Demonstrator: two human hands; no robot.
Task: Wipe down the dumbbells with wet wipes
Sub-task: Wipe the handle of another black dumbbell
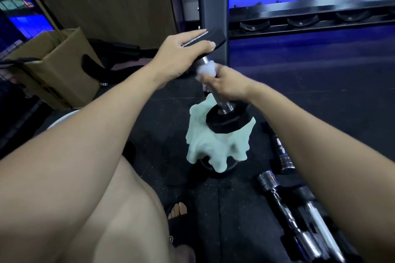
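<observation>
A black hex dumbbell (228, 119) with a chrome handle stands tilted on end, its lower head resting on a pale green cloth (215, 145) draped over something round and dark on the floor. My left hand (183, 53) grips the upper head from above. My right hand (224, 83) wraps a white wet wipe (206, 70) around the upper part of the chrome handle.
More dumbbells with chrome handles (307, 217) lie on the dark rubber floor at lower right. A dumbbell rack (299, 19) with a black upright post stands behind. A cardboard box (57, 66) sits at left. My knee and sandalled foot (177, 211) are below.
</observation>
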